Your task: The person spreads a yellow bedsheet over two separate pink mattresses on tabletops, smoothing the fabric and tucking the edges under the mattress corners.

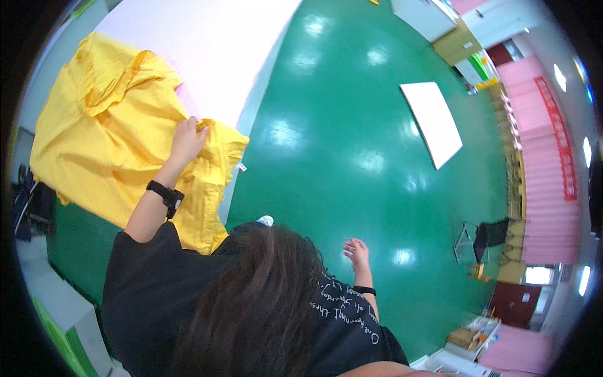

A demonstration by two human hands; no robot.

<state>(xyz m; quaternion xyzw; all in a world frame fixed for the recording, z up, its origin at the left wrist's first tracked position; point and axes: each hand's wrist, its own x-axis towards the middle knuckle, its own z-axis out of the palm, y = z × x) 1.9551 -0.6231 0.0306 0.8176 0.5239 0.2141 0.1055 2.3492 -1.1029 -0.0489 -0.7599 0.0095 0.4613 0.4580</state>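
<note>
A crumpled yellow garment (pixel 107 132) lies over the near corner of a white table (pixel 213 44) and hangs off its edge. My left hand (pixel 187 139) is closed on a fold of this garment near the table edge; a black watch sits on that wrist. My right hand (pixel 357 253) hangs free at my side above the green floor, fingers apart and holding nothing, with a thin black band on its wrist. My dark hair and black printed shirt fill the lower middle of the view.
A glossy green floor (pixel 352 163) spreads to the right. On it lies a flat white board (pixel 433 122). A white cabinet (pixel 424 16) stands far off. A black chair (pixel 490 234) and pink curtains (pixel 546 157) line the right side.
</note>
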